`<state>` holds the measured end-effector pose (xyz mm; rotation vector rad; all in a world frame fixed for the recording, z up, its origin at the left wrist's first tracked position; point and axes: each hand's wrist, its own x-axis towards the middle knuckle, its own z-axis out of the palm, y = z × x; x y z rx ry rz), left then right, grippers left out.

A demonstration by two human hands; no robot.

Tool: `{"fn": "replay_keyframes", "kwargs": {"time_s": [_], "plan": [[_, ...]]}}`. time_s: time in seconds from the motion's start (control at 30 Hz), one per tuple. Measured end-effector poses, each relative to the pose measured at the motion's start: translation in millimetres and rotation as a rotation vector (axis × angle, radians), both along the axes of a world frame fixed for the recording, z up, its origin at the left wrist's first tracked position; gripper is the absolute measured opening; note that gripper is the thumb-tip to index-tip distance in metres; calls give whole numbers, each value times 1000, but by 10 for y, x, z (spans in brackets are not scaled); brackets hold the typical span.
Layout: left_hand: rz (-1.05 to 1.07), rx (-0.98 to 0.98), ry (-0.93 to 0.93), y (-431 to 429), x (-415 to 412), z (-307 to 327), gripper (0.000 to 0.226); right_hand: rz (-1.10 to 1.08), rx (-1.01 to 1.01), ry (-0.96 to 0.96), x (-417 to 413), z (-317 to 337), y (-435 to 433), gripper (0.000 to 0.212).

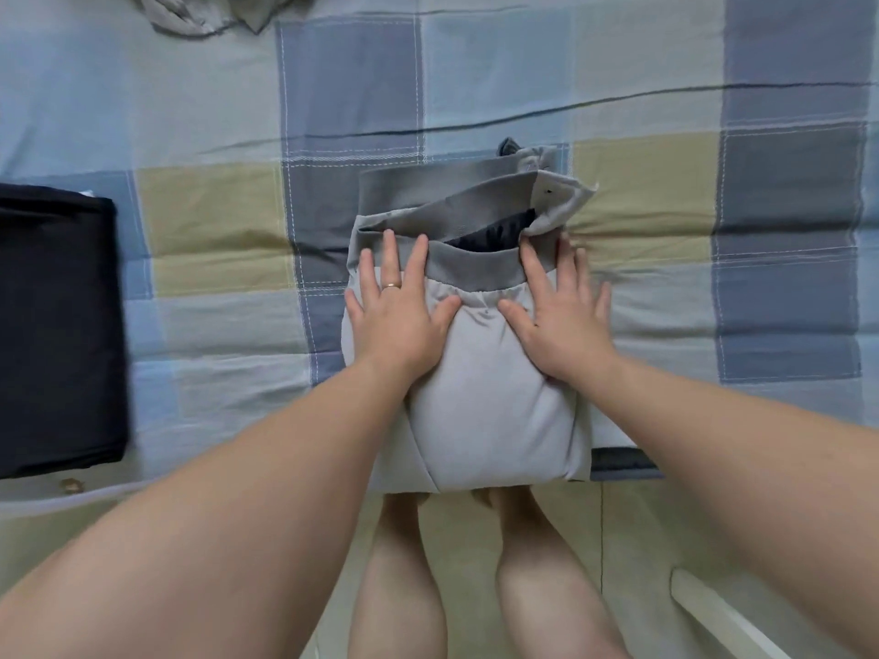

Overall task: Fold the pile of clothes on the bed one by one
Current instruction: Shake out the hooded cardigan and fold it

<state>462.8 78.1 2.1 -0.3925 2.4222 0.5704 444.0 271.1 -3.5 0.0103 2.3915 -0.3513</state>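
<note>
A light grey garment (pixel 494 411) with darker grey ribbed bands lies folded into a thick bundle at the near edge of the bed, a dark lining showing in its top opening. My left hand (pixel 399 316) presses flat on its left half, fingers spread, a ring on one finger. My right hand (pixel 561 316) presses flat on its right half, fingers spread toward the far right corner. Neither hand grips anything. A crumpled grey garment (pixel 204 11) lies at the far left of the bed.
The bed carries a checked blue, grey and beige cover (pixel 666 88). A folded dark navy garment (pixel 52 325) sits at the left, near the bed's edge. Below the edge are my bare legs (pixel 475 587) on a pale floor, with a white bar (pixel 727 620) at lower right.
</note>
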Motion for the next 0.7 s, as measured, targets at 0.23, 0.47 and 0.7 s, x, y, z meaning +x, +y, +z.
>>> {"fn": "replay_keyframes", "kwargs": {"time_s": [0.23, 0.47, 0.7], "plan": [[325, 0, 142, -92, -4, 314, 109, -417, -325, -13, -86, 260, 134, 98], [897, 292, -175, -375, -66, 318, 104, -812, -351, -244, -127, 243, 174, 92], [1016, 497, -314, -413, 40, 320, 87, -933, -487, -479, 12, 279, 190, 65]]}}
